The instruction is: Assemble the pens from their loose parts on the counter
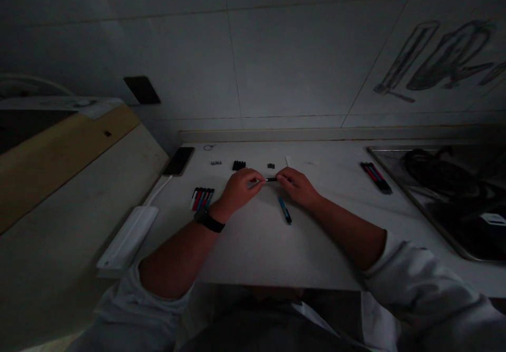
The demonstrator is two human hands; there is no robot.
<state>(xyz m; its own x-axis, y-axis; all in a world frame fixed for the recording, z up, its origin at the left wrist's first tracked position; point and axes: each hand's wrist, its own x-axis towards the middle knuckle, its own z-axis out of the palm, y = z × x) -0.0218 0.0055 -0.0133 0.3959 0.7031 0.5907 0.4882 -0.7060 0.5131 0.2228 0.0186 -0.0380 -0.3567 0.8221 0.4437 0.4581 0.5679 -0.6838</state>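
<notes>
Left hand [240, 187] and right hand [297, 185] meet at centre frame, low over the white surface [253, 246].

Bridging them is a thin dark pen-like stick [271, 179]. Its long axis runs left-right across the frame, roughly level. Each hand pinches one end, fingertips closed on it and the other fingers curled in. Neither hand is nearer, since each holds an end. Only the short middle span shows. It is slim, straight and black, and the bit at the left hand looks paler, but it's too dim to say more.

Nearby:
- A blue plastic pen [284, 209] lies flat just below the right hand, not touching it, slanted toward lower right.
- A bunch of red, blue and black pens [202, 198] lies left of the left hand.
- A cluster of small black caps [239, 165] sits just above the left hand.
- A pair of red and black pens [376, 177] lies well apart at right, beside the dark hob [443, 183].
</notes>
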